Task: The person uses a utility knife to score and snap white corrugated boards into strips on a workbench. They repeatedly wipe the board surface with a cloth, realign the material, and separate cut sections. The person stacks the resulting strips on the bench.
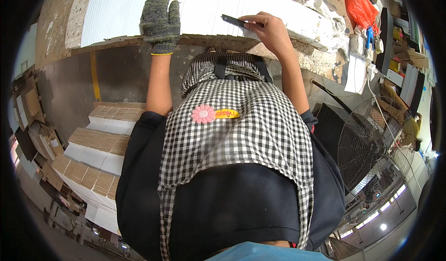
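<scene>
White sheets or strips [116, 14] lie side by side on the workbench in front of me, with thin lines running between them. My left hand [161, 24], in a dark grey knitted glove with a yellow cuff, rests flat on them with its fingers stretched out. My right hand [269, 28] is bare and pinches a slim black utility knife [233, 21] between thumb and fingers. The knife's slanted tip points left, over the right part of the white sheets. Whether it touches them I cannot tell.
Stacks of brown-topped white board [95, 142] stand on the left below the bench. A white wrapped bundle [316, 31] and a red plastic bag [361, 11] lie to the right on the bench. A large black fan [367, 145] stands at the right, near a hanging cable.
</scene>
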Action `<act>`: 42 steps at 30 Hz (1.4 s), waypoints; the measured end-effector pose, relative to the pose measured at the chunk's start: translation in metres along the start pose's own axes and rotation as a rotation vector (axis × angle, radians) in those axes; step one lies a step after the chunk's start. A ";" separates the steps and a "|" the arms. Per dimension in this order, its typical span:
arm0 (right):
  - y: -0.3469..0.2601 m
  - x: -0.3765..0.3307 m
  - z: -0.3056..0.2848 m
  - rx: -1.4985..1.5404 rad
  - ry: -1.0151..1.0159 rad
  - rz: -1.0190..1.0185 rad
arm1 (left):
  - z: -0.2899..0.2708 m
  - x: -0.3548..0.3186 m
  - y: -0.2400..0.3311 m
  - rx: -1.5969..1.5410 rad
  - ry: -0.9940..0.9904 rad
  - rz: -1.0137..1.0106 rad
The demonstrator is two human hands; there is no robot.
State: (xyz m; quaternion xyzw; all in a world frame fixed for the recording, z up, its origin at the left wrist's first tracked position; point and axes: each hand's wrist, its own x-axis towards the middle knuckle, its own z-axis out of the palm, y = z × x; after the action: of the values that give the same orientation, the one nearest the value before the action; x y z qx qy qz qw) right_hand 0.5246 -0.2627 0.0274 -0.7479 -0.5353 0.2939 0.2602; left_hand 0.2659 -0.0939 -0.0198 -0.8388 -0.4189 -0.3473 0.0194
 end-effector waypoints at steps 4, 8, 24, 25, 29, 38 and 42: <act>-0.002 -0.002 -0.004 0.000 0.005 0.008 | 0.000 0.000 0.003 -0.009 -0.017 0.023; -0.006 -0.005 0.000 0.041 0.004 0.013 | -0.007 -0.002 -0.003 -0.005 -0.044 0.015; -0.025 0.016 0.028 0.041 0.026 -0.102 | -0.060 -0.015 -0.023 -0.567 0.196 -0.341; -0.029 0.013 0.029 -0.005 0.006 -0.116 | -0.070 -0.021 -0.029 -0.550 0.215 -0.394; -0.039 0.005 0.030 -0.017 -0.026 -0.134 | -0.103 -0.048 -0.052 -0.312 0.222 -0.460; -0.050 0.004 0.041 -0.012 -0.076 -0.227 | -0.121 -0.074 -0.046 -0.257 0.291 -0.563; -0.054 0.004 0.047 -0.030 -0.068 -0.312 | -0.117 -0.079 -0.037 -0.335 0.292 -0.650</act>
State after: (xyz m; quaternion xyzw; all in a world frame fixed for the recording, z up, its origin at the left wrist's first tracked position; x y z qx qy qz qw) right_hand 0.4571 -0.2392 0.0325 -0.6490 -0.6580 0.2669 0.2732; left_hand 0.1409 -0.1623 0.0117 -0.5956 -0.5930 -0.5147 -0.1693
